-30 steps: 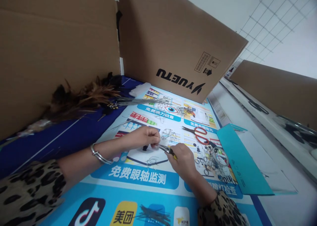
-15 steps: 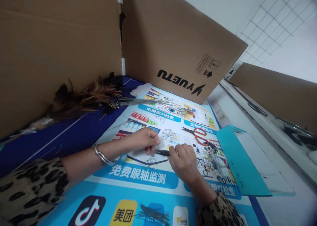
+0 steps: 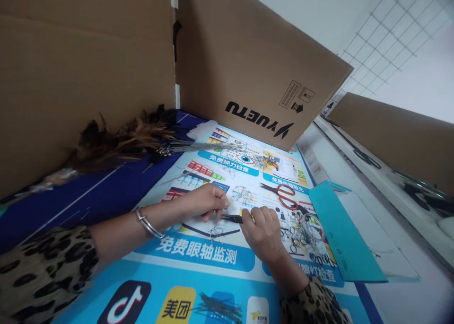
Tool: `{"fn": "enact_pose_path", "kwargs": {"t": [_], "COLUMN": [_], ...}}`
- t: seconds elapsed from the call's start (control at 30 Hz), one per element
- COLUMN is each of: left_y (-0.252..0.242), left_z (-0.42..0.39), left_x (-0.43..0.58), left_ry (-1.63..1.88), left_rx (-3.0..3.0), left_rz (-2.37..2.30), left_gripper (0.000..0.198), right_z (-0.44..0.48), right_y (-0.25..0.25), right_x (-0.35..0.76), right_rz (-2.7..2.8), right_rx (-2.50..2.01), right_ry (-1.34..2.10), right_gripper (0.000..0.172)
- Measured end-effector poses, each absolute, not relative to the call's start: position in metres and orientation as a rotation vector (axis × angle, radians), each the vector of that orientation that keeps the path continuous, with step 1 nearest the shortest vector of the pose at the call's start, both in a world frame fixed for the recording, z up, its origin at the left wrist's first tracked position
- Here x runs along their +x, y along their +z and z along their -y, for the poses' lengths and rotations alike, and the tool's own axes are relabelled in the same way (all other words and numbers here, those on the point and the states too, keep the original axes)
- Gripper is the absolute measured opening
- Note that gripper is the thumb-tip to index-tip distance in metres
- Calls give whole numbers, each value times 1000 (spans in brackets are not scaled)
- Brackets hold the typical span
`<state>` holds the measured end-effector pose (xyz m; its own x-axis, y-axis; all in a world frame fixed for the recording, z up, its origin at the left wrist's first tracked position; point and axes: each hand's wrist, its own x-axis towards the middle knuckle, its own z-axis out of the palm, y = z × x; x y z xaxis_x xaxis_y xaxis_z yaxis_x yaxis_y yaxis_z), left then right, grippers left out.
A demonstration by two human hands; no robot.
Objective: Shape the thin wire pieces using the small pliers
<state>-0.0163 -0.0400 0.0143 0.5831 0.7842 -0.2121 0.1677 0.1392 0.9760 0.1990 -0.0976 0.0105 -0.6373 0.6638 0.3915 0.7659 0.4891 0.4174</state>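
Note:
My right hand (image 3: 261, 229) is wrapped round a pair of dark pliers (image 3: 233, 218), whose jaws point left. Just left of the jaw tips, my left hand (image 3: 207, 202) has thumb and forefinger pinched together; whatever lies between them is too fine to make out. Below the jaws, a small tangle of thin wire (image 3: 217, 231) rests on the printed sheet (image 3: 244, 258). Beyond my hands lies a round bent-wire piece (image 3: 242, 194).
Red-handled scissors (image 3: 285, 195) lie beyond my right hand. To the right are a heap of wire rings (image 3: 308, 234) and a teal box lid (image 3: 345, 234). Straight wires (image 3: 209, 146) and brown feathers (image 3: 120, 135) lie farther back, before cardboard panels (image 3: 248, 54). Dark wires (image 3: 218, 307) lie in front.
Almost nothing differs. The lower fingers of my left hand have shifted slightly, while the pliers stay at about the same spot.

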Motion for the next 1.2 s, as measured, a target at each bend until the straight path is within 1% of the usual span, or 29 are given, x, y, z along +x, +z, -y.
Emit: {"fn": "enact_pose_path", "kwargs": {"t": [0.3,0.63,0.9,1.2], "left_y": [10,13,11,9], "left_z": [38,40,38,39], "left_x": [-16,-14,-14,-14], "left_ry": [516,511,522,518], "left_rx": [1395,1371,1357,1317], "left_rz": [-915,-927,-934,-910], "left_gripper": [29,26,25,22], "right_z": [97,98,102,101], "right_y": [7,4,5,2], "right_x": [195,193,187,187], "right_rz": [2521,2531,2497,2463], "right_rx": [-1267,-1286,-1384,-1372], "right_ry": [-855,-844,-840,-866], "right_gripper": [16,17,18,16]}}
